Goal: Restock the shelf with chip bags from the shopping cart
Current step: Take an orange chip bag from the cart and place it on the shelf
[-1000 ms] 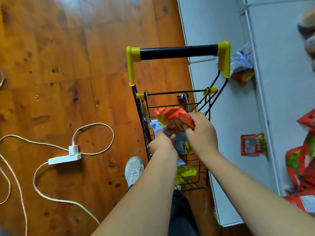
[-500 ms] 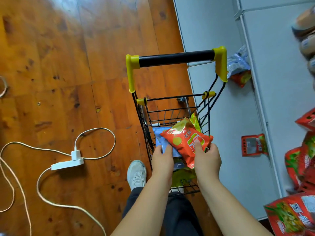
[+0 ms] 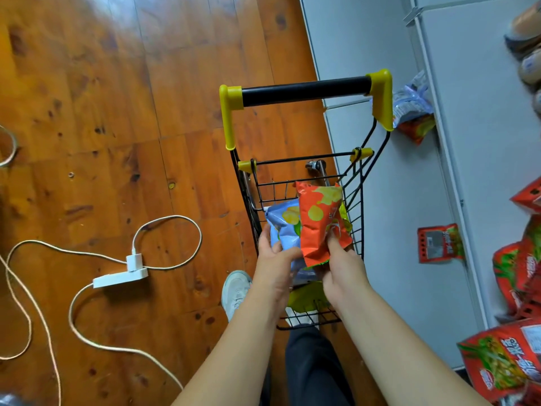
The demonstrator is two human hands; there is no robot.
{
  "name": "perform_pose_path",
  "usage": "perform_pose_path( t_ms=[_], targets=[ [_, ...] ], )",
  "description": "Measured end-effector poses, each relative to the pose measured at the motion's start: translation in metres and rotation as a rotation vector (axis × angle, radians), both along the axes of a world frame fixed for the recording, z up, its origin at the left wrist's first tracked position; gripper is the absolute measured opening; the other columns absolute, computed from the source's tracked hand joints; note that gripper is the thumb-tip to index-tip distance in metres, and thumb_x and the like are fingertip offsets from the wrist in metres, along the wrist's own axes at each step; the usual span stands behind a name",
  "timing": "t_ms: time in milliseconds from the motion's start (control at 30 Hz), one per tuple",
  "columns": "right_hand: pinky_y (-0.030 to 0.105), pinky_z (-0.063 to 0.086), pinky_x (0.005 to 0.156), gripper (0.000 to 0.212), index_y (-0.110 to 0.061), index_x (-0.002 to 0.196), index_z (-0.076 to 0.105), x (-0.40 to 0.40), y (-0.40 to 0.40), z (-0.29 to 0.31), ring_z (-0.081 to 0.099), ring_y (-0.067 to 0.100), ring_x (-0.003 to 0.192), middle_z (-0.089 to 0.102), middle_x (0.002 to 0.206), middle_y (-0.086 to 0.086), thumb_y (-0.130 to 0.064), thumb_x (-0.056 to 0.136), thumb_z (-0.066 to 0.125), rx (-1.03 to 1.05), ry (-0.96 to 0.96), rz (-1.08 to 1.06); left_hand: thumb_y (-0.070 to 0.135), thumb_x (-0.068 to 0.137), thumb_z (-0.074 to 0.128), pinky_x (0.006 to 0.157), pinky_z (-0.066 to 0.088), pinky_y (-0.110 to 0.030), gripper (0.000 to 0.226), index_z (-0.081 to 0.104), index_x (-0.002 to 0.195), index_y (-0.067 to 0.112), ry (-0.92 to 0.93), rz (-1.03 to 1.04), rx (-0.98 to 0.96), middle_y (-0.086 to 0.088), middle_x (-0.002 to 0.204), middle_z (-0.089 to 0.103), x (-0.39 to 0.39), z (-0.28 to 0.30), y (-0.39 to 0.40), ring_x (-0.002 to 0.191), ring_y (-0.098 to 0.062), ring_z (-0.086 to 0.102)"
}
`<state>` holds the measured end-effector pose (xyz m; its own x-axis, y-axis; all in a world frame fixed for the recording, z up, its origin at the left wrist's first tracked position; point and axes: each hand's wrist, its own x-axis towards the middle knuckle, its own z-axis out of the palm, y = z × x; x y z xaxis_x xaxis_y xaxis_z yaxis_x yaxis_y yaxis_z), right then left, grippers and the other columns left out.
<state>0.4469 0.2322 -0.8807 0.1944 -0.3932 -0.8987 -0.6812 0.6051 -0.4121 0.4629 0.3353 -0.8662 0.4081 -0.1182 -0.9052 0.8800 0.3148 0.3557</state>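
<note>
A small black wire shopping cart (image 3: 355, 206) with a yellow-ended black handle (image 3: 304, 90) stands in front of me. My right hand (image 3: 341, 266) grips the lower end of an orange chip bag (image 3: 319, 221), held upright over the cart. My left hand (image 3: 273, 259) holds a light blue chip bag (image 3: 285, 222) just left of it. A yellow-green bag (image 3: 304, 297) lies lower in the basket. The white shelf unit (image 3: 474, 177) runs along the right, with red snack bags (image 3: 509, 367) on it.
A white power strip (image 3: 120, 278) with a plugged charger and looping white cables lies on the wooden floor at left. A red packet (image 3: 439, 243) and a blue-and-red bag (image 3: 414, 112) rest on lower shelf levels. My white shoe (image 3: 235, 290) is beside the cart.
The orange bag has turned from lying across both hands to standing upright in my right hand. My left hand has taken hold of the blue bag and lifted it slightly.
</note>
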Motion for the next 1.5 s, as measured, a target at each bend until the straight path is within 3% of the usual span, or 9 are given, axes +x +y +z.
perform_pose_path(
  t_ms=[133,300,467,633,800,1067,1300,1400,1500],
  targets=[
    [0.040,0.057,0.084,0.026,-0.019,0.103,0.068,-0.004,-0.007,0.004,0.071,0.022,0.092,0.075,0.103,0.003,-0.039,0.087,0.071,-0.110,-0.052,0.109,0.012,0.065,0.056,0.077,0.053,-0.029,0.043,0.059,0.107,0.017,0.022,-0.054,-0.072,-0.009,0.109,0.067,0.006,0.005,0.016,0.089,-0.021,0.066],
    [0.042,0.056,0.088,0.028,-0.021,0.110,0.067,-0.011,-0.022,0.023,0.071,0.022,0.098,0.075,0.102,-0.001,-0.040,0.089,0.068,-0.188,-0.131,0.319,0.039,0.099,0.049,0.101,0.048,-0.034,0.022,0.061,0.107,0.022,0.010,-0.161,0.001,-0.005,0.112,0.073,0.021,0.028,0.037,0.110,-0.020,0.067],
    [0.016,0.044,0.067,0.020,-0.021,0.108,0.062,-0.010,-0.043,0.054,0.063,0.014,0.093,0.067,0.099,-0.005,-0.034,0.093,0.063,-0.518,-0.186,0.830,0.084,0.075,0.050,0.113,0.032,-0.039,0.098,0.035,0.149,0.022,-0.115,-0.629,0.239,-0.001,0.149,0.047,0.063,0.047,0.045,0.137,-0.020,0.043],
    [0.007,0.031,0.065,0.029,-0.016,0.118,0.057,0.008,-0.058,0.068,0.049,0.008,0.093,0.049,0.103,-0.008,-0.030,0.093,0.061,-0.743,-0.291,1.329,0.060,0.083,0.063,0.102,0.041,-0.026,0.085,0.020,0.154,0.037,-0.724,-1.119,0.346,0.013,0.155,0.036,0.090,0.078,0.031,0.134,-0.007,0.044],
    [0.017,0.034,0.069,0.015,-0.020,0.103,0.057,0.047,-0.072,0.084,0.050,0.011,0.090,0.050,0.095,-0.007,-0.026,0.091,0.061,-0.652,-0.490,1.538,0.035,0.078,0.081,0.094,0.049,-0.024,0.095,0.022,0.153,0.034,-0.389,-1.581,0.053,0.013,0.138,0.051,0.125,0.066,0.022,0.120,-0.008,0.056],
    [0.024,0.058,0.072,0.021,-0.026,0.110,0.057,0.063,-0.075,0.096,0.067,0.010,0.091,0.066,0.104,-0.006,-0.022,0.092,0.066,-0.324,-0.545,1.254,0.003,0.087,0.070,0.080,0.060,-0.029,0.034,0.058,0.113,0.021,-0.246,-1.436,-0.215,-0.001,0.106,0.074,0.123,0.064,0.013,0.097,-0.017,0.073],
    [0.026,0.041,0.099,0.069,-0.024,0.151,0.027,0.037,-0.042,0.081,0.050,0.011,0.127,0.049,0.143,-0.003,-0.053,0.094,0.051,-0.686,-0.308,0.806,0.008,0.084,0.074,0.086,0.059,-0.031,0.042,0.057,0.121,0.019,-0.222,-1.118,-0.153,-0.005,0.115,0.073,0.090,0.048,0.031,0.104,-0.020,0.071],
    [0.030,0.039,0.103,0.094,-0.029,0.153,0.015,0.023,-0.022,0.078,0.047,0.016,0.134,0.040,0.152,-0.002,-0.074,0.080,0.053,-0.399,-0.213,0.600,0.006,0.084,0.073,0.085,0.059,-0.030,0.048,0.055,0.128,0.014,-0.272,-0.911,-0.147,-0.008,0.118,0.072,0.076,0.053,0.033,0.106,-0.023,0.071],
    [0.032,0.057,0.089,0.077,-0.027,0.132,0.048,0.010,-0.008,0.087,0.068,0.014,0.106,0.067,0.124,-0.002,-0.070,0.071,0.066,-0.131,-0.218,0.528,0.003,0.084,0.073,0.080,0.058,-0.025,0.049,0.055,0.129,0.014,-0.366,-0.850,-0.126,-0.004,0.114,0.074,0.067,0.072,0.034,0.103,-0.019,0.072]
  ],
)
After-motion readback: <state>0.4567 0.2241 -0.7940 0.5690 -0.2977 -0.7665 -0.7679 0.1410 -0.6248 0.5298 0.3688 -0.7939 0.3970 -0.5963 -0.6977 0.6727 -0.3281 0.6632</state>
